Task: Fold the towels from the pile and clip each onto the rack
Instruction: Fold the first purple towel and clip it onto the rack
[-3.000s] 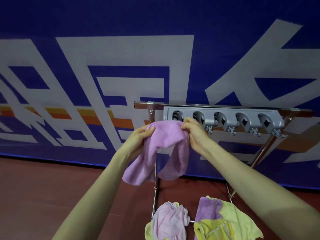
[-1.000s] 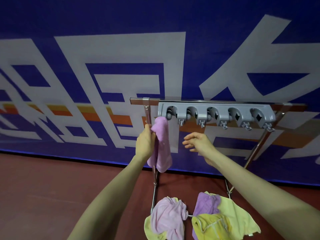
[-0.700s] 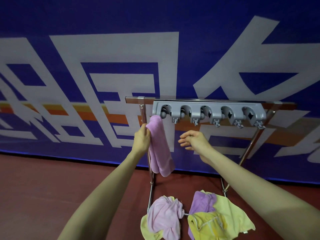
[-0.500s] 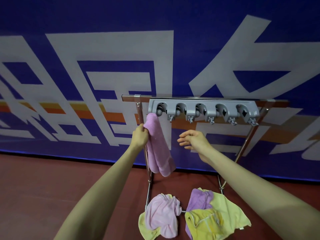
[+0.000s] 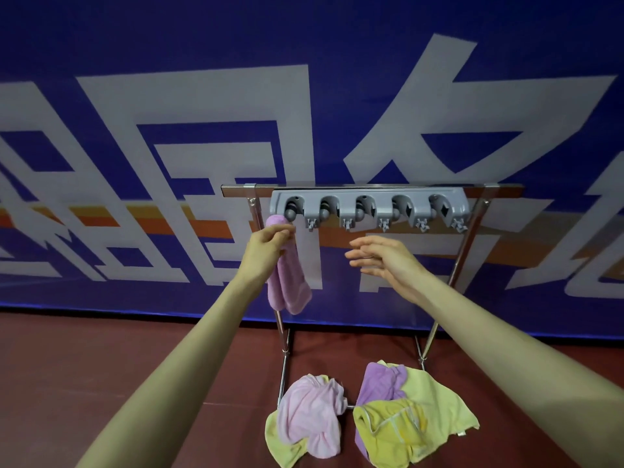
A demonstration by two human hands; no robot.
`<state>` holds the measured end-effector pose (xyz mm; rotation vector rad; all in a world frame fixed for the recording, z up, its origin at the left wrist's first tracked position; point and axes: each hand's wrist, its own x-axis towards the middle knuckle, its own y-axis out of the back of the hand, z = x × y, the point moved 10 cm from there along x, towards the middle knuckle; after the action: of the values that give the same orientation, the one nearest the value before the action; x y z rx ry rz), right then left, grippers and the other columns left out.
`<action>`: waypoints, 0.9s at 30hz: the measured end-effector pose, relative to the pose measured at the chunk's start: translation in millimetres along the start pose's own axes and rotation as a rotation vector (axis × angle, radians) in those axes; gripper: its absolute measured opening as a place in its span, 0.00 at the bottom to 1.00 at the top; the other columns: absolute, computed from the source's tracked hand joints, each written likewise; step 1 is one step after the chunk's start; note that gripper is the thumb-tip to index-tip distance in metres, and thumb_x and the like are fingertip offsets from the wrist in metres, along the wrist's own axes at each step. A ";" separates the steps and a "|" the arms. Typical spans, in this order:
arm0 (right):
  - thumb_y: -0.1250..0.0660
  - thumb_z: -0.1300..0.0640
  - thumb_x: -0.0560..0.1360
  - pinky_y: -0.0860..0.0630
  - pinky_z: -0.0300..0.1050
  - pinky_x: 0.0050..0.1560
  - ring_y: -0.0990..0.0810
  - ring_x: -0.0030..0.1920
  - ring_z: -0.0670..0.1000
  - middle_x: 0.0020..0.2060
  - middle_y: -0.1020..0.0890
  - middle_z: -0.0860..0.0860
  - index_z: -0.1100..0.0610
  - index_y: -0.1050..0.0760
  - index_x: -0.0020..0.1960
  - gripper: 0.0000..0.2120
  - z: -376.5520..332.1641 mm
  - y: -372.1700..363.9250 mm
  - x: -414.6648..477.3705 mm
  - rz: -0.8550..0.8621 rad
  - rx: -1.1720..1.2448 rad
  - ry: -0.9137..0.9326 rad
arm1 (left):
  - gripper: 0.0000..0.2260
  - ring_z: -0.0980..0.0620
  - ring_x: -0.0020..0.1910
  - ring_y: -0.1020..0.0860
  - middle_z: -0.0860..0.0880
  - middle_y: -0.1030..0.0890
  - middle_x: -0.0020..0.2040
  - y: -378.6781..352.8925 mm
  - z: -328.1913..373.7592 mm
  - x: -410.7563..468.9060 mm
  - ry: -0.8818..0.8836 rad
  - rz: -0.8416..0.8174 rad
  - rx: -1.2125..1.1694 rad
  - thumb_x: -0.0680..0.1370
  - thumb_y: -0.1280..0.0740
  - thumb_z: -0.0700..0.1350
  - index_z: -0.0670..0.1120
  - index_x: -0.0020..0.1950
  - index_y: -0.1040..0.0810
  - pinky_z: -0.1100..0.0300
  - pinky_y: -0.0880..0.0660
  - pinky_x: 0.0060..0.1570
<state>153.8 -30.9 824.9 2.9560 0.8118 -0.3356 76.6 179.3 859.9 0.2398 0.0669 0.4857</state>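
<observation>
A folded purple towel [image 5: 291, 285] hangs straight down under the leftmost clip [image 5: 291, 211] of the grey clip rack [image 5: 369, 206]. My left hand [image 5: 266, 249] pinches the towel's top just below that clip. My right hand [image 5: 381, 261] hovers apart to the right of the towel, fingers loosely spread, holding nothing. On the floor lies the pile: a pink towel [image 5: 312, 417] on a yellow one, and beside it a purple towel [image 5: 381, 380] with a yellow towel [image 5: 415, 423].
The clip rack sits on a metal stand [image 5: 283, 336] with slanted legs, close to a blue banner wall [image 5: 304, 79]. The other clips [image 5: 401, 209] to the right hold nothing. Dark red floor [image 5: 118, 359] spreads left of the stand.
The purple towel went from being held by both hands to hanging folded at the leftmost clip. My right hand let go and drew back to the right. My left hand shifted to the towel's top.
</observation>
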 end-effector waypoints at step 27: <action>0.41 0.62 0.77 0.26 0.47 0.53 0.18 0.47 0.54 0.46 0.16 0.57 0.58 0.22 0.48 0.09 371.2 81.7 42.1 0.184 0.077 -0.311 | 0.12 0.55 0.40 0.20 0.44 0.19 0.48 -204.5 -372.8 -35.9 0.487 -0.252 -0.192 0.81 0.44 0.37 0.37 0.61 0.25 0.74 0.26 0.34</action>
<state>159.0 -122.0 453.6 2.9076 0.4972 -0.8034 92.9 66.3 448.7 -0.0796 0.5178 0.2876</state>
